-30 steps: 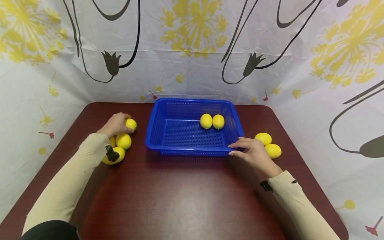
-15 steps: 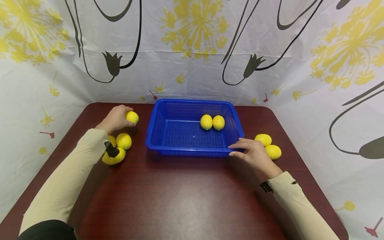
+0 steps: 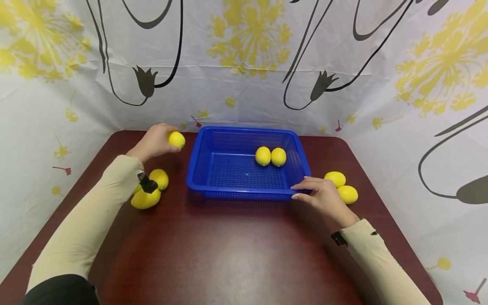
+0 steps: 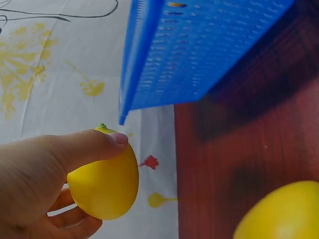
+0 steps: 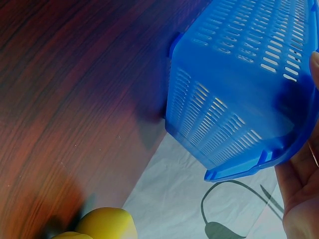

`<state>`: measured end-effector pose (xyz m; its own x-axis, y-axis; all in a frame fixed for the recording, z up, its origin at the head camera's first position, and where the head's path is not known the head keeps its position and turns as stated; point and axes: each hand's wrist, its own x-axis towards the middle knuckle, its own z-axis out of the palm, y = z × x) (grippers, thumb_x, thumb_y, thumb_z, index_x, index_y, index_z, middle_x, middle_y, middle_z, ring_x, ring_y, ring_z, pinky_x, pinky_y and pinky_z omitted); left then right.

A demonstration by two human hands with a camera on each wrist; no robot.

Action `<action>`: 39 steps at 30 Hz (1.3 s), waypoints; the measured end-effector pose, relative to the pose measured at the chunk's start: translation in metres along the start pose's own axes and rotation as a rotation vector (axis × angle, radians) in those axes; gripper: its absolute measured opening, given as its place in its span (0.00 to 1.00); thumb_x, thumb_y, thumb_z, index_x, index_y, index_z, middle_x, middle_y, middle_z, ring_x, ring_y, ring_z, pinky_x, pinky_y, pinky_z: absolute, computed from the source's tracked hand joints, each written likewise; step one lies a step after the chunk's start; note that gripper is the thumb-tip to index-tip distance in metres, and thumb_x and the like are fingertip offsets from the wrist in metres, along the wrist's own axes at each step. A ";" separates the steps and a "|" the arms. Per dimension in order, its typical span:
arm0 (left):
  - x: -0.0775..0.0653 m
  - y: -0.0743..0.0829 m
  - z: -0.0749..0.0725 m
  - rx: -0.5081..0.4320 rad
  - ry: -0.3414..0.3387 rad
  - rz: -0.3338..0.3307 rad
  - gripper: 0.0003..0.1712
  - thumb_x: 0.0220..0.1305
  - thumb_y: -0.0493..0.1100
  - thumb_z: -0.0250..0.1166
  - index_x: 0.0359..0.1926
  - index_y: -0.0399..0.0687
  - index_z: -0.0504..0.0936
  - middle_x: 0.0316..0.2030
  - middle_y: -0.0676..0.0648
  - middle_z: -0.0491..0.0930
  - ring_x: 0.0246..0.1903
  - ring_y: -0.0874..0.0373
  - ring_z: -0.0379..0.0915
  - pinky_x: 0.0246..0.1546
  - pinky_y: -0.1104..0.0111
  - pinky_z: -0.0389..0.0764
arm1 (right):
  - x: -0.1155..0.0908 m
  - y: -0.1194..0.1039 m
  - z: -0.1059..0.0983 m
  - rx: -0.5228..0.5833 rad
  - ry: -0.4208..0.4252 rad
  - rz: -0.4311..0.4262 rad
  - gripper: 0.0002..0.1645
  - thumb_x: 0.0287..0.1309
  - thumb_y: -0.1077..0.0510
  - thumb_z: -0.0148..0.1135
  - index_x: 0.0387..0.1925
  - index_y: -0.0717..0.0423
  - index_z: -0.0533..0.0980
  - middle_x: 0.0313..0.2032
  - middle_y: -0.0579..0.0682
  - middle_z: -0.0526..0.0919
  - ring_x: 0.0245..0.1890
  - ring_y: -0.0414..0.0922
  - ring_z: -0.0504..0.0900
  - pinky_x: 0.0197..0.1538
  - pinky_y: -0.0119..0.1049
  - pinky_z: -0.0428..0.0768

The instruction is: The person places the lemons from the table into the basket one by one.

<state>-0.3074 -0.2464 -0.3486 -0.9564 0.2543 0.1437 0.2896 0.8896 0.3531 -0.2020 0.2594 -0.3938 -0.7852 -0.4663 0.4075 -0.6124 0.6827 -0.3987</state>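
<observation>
My left hand (image 3: 155,140) grips a yellow lemon (image 3: 177,140) between thumb and fingers, raised left of the blue basket (image 3: 244,191). The left wrist view shows the thumb across the top of this lemon (image 4: 107,186), near its green stem end, with the basket (image 4: 199,55) beyond it. At the basket's front right corner, my right hand (image 3: 324,195) pinches the rim between thumb and fingers. Inside the basket, toward the right, two lemons (image 3: 263,156) sit side by side.
Several lemons (image 3: 159,179) lie in a cluster under my left forearm, partly hidden by it. Right of my right hand, two more lemons (image 3: 347,195) touch each other on the dark red table (image 3: 244,250). A patterned white sheet (image 3: 244,97) surrounds the table's back and sides.
My left hand has lifted the lemon from beside the cluster and carried it away from me and slightly right, toward the basket. The right hand and basket have stayed in place.
</observation>
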 end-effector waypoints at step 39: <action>0.032 0.047 -0.016 -0.021 0.008 0.084 0.38 0.49 0.45 0.77 0.61 0.35 0.77 0.56 0.32 0.77 0.54 0.38 0.71 0.56 0.48 0.73 | 0.001 0.005 0.001 -0.002 -0.001 -0.024 0.17 0.44 0.56 0.79 0.40 0.48 0.88 0.40 0.49 0.90 0.54 0.58 0.84 0.34 0.32 0.86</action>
<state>-0.3235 -0.2028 -0.3128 -0.9285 0.3245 0.1807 0.3694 0.8572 0.3587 -0.2057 0.2616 -0.3967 -0.7704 -0.4830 0.4161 -0.6307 0.6724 -0.3874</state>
